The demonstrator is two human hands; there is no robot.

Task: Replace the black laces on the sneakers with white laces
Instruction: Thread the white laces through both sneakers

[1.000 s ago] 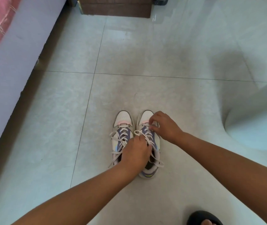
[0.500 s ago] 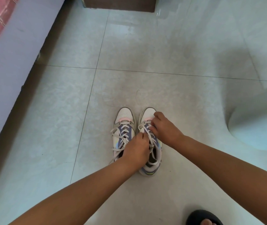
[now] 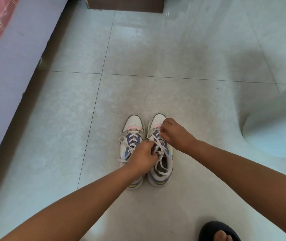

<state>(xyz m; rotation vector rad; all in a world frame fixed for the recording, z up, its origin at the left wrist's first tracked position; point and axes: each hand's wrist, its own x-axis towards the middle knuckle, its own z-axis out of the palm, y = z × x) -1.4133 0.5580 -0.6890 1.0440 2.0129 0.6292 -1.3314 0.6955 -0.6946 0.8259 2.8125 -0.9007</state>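
Note:
Two white sneakers with purple tongues stand side by side on the tiled floor, toes pointing away. The left sneaker (image 3: 132,134) and the right sneaker (image 3: 159,173) both carry white laces. My left hand (image 3: 143,156) lies over the gap between the shoes and grips the white lace (image 3: 160,150) of the right sneaker near its middle eyelets. My right hand (image 3: 176,134) pinches the same lace near the toe end of the right sneaker. Loose lace ends hang into that shoe's opening. No black laces are in view.
A bed with a grey side (image 3: 13,70) and pink checked cover runs along the left. A brown cabinet base (image 3: 124,4) stands at the far end. A pale curved object (image 3: 274,133) sits at the right. My foot in a black slipper (image 3: 217,232) is at the bottom right.
Both hands have stayed on the right sneaker's lace, shifting only slightly. The camera view has wobbled a little.

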